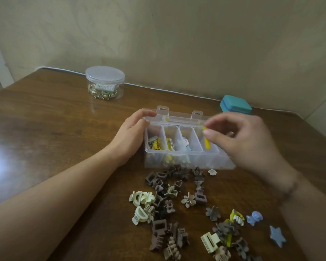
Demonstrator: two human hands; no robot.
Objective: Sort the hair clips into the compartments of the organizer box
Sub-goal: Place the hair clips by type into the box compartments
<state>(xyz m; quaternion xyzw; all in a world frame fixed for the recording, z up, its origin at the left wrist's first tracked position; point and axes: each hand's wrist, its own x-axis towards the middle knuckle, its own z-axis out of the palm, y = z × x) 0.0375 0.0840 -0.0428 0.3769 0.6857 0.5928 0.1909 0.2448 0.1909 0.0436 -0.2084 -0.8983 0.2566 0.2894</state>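
A clear plastic organizer box (183, 160) stands open on the wooden table, its lid folded back. Its compartments hold yellow, grey and white clips. My left hand (130, 134) grips the box's left end, thumb over the rim. My right hand (241, 140) hovers over the right compartments and pinches a small yellow clip (206, 128) between thumb and fingers. A longer yellow clip (208, 144) lies in the compartment below it. A pile of brown, cream and grey claw clips (164, 202) is spread in front of the box. Blue clips (254, 217) lie at the right.
A round clear jar (104, 82) with a lid and small metal pieces stands at the back left. A teal box (235, 104) sits behind the organizer, near the wall. A white cable runs along the table's back edge.
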